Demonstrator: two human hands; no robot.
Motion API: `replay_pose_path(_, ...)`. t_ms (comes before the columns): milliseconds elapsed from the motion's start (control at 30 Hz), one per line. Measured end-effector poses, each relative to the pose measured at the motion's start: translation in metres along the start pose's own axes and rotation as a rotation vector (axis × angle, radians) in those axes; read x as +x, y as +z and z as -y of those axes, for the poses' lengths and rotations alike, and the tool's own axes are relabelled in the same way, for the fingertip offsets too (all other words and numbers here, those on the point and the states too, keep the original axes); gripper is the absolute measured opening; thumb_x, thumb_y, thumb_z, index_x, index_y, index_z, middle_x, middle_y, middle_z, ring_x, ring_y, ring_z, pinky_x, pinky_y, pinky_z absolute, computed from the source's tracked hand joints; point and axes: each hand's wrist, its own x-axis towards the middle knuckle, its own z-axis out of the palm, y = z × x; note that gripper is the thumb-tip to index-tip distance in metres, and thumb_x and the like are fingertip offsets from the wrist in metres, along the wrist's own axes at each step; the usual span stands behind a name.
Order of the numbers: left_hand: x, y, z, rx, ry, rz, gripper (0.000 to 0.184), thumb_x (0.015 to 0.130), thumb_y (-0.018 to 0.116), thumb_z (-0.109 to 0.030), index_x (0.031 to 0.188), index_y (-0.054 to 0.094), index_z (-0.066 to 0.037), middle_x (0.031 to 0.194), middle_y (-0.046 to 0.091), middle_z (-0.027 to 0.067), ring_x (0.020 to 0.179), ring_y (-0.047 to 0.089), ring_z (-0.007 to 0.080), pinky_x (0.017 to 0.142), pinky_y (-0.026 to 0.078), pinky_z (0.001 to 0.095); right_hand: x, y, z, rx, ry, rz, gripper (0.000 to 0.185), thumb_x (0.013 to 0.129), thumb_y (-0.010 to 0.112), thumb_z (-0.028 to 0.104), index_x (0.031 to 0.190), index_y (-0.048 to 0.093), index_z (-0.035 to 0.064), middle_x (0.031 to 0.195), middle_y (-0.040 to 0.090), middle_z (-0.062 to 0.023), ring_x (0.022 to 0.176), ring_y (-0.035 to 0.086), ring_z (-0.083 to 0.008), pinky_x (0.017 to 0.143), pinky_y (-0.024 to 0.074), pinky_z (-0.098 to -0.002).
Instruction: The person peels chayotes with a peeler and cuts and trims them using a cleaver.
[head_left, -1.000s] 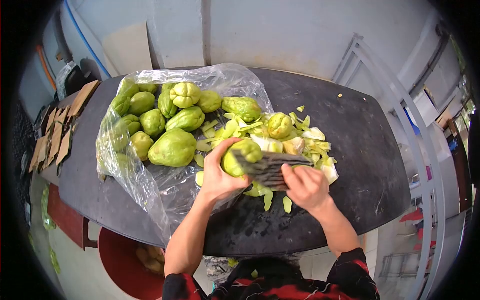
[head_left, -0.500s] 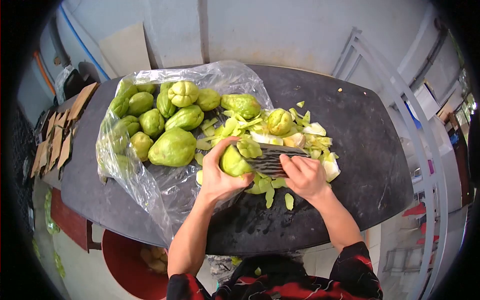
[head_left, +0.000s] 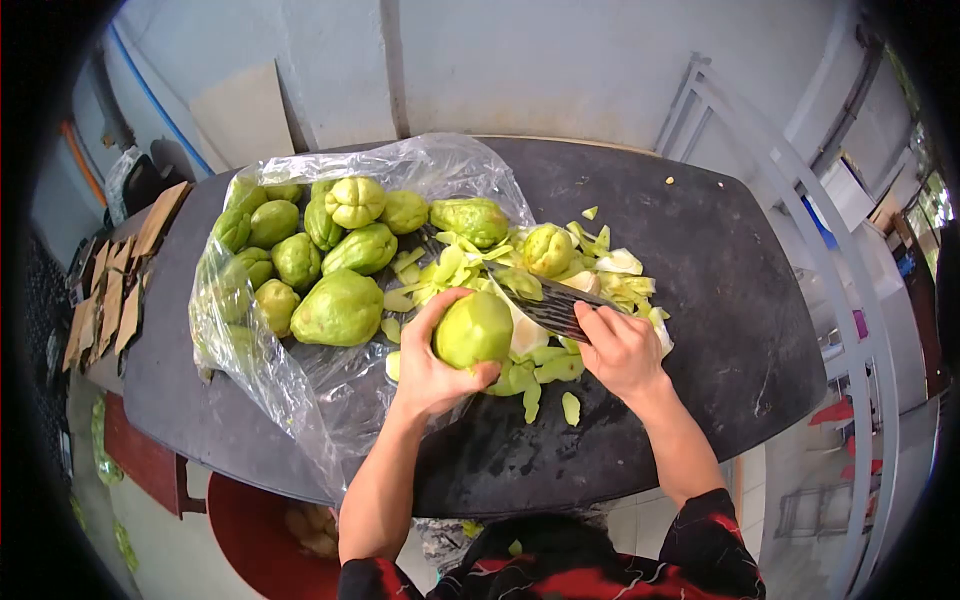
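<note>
A partly peeled green chayote (head_left: 473, 330) is held in my left hand (head_left: 432, 368), thumb below and fingers round its left side. My right hand (head_left: 622, 350) is closed on a wide dark knife (head_left: 548, 303), whose blade points up and left, just right of the chayote and apart from it. A cut green piece (head_left: 520, 283) lies against the blade. Behind and beneath the knife spreads a heap of peels (head_left: 455, 268) with pale peeled pieces. One whole chayote (head_left: 549, 249) rests on that heap.
A clear plastic bag (head_left: 300, 400) with several whole chayotes (head_left: 338, 307) covers the left part of the dark table (head_left: 730, 330). Below the table's front edge is a red tub (head_left: 255, 530). A metal railing (head_left: 850, 370) stands at the right, cardboard pieces (head_left: 128, 300) at the far left.
The knife has come away from the chayote and tilted up, with a cut piece now on its blade. The chayote in my left hand shows a smooth cut top.
</note>
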Motion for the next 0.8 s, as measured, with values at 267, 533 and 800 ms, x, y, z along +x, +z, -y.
replay_pose_path(267,0.006,-0.004,0.02,-0.515,-0.287,-0.039,0.07,0.082,0.076,-0.029,0.139,0.047,0.001,0.121,0.061,0.0113,0.11,0.059,0.0207,0.092,0.05,0.0351,0.004,-0.012,0.012,0.115,0.062,-0.034,0.033,0.072,0.07,0.0,0.104,0.065,0.002,0.071,0.06,-0.0057,0.058,0.065,-0.0223,0.05,0.0528,-0.0329)
replay_pose_path(533,0.01,-0.012,0.019,-0.883,-0.568,-0.358,0.064,0.087,0.056,-0.064,0.129,0.055,-0.015,0.111,0.065,0.0121,0.094,0.065,0.031,0.069,0.053,0.0415,0.014,-0.031,0.029,0.447,0.416,-0.097,0.017,0.088,0.065,0.004,0.104,0.061,-0.0017,0.069,0.066,-0.0106,0.056,0.066,-0.022,0.052,0.0497,-0.0319)
replay_pose_path(800,0.006,-0.017,0.016,-1.148,-0.5,-0.198,0.067,0.084,0.063,-0.055,0.133,0.052,-0.01,0.11,0.063,0.0125,0.093,0.063,0.0315,0.076,0.052,0.0405,0.013,-0.014,0.024,0.329,0.305,-0.093,0.017,0.082,0.066,0.002,0.099,0.062,0.0011,0.07,0.064,-0.0118,0.059,0.065,-0.0298,0.052,0.0511,-0.0368)
